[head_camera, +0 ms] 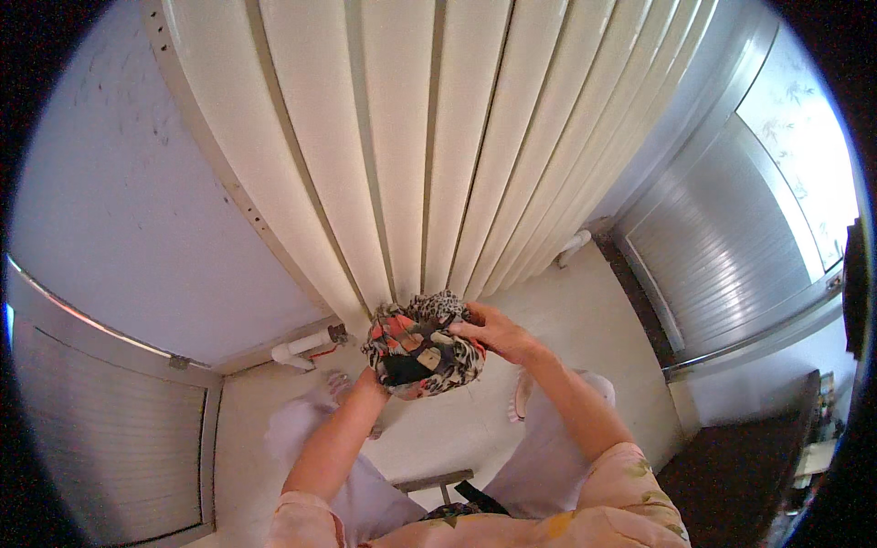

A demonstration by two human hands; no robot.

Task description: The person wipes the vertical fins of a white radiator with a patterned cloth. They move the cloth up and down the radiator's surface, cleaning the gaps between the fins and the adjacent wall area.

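A bunched patterned cloth (426, 348), printed in black, white, red and beige, is held up between my hands in front of the radiator. My right hand (499, 333) grips its right side, with the thumb and fingers over the edge. From the lower left, my left hand (377, 383) reaches beneath the bundle; the cloth hides most of that hand and its fingers. Folds gather into a rounded shape with a dark area at the lower middle. Directly beyond the cloth stand the tall cream columns of the radiator (401, 151).
A white pipe with a valve (305, 347) runs near the floor at left, another pipe (574, 245) at right. Metal-panelled doors (123, 425) (719, 233) flank both sides. Dark brown furniture (736, 469) stands lower right. My legs spread over the pale floor (438, 438), above a seat edge (438, 481).
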